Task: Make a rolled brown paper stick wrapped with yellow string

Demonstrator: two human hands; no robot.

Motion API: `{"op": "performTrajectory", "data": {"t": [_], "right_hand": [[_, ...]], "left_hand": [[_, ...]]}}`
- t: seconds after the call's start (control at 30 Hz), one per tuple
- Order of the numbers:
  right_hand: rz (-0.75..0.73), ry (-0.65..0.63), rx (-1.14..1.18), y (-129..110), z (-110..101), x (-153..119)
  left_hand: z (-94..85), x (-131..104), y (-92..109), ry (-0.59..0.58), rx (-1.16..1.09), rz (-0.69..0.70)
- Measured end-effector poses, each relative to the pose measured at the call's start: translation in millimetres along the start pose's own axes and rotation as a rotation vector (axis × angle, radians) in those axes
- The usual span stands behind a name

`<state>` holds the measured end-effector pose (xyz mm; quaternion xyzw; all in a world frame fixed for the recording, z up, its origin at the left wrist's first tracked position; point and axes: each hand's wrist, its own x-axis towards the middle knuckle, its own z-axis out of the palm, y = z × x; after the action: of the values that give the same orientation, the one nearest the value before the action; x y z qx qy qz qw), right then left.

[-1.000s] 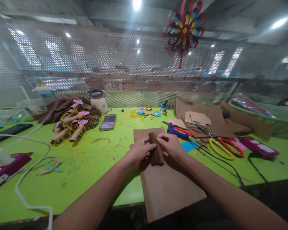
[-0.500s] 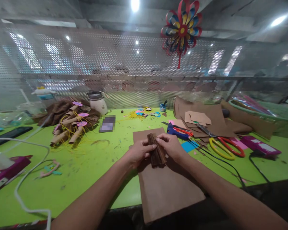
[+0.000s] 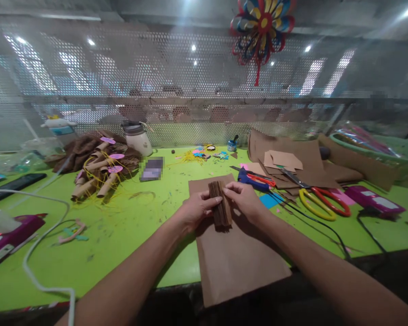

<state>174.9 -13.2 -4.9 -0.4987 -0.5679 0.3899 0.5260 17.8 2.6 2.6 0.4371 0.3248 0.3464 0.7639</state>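
A bundle of narrow brown paper strips stands out over a large brown paper sheet on the green table. My left hand is closed round the bundle's left side, its thumb lying across the front. On the other side, the fingertips of my right hand pinch together at the upper right edge of the same bundle. Just beyond the right hand lies a blue and orange tool with a black cord, which looks like a glue gun. Large scissors with yellow and red handles rest farther right.
To the left are brown paper rolls with pink tags and yellow strings, a white jug, a phone and a purple power strip with a white cable. Brown paper pieces and a green basket are at right.
The strips, fanned unevenly before, now sit closer together. My right fingers have shifted slightly towards the bundle's right edge. The camera has tilted down a little.
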Motion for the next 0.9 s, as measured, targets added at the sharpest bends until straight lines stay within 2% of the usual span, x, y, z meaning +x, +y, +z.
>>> {"op": "performTrajectory", "data": {"t": [0.17,0.4,0.6,0.9], "right_hand": [[0.057,-0.008,0.059,3.2,0.2,0.1],[0.051,0.013,0.055,1.9,2.0,-0.7],[0.124,0.002,0.144,-1.7,4.3,-0.9],[0.084,0.072,0.165,-6.0,3.5,6.9]], "left_hand": [[-2.5,1.3,-1.0,-0.011,-0.004,-0.001],[-2.1,1.4,-0.6,-0.009,-0.013,-0.001],[-2.6,0.0,1.5,-0.034,0.035,0.014],[-10.4,3.1,3.8,-0.057,-0.031,-0.014]]}}
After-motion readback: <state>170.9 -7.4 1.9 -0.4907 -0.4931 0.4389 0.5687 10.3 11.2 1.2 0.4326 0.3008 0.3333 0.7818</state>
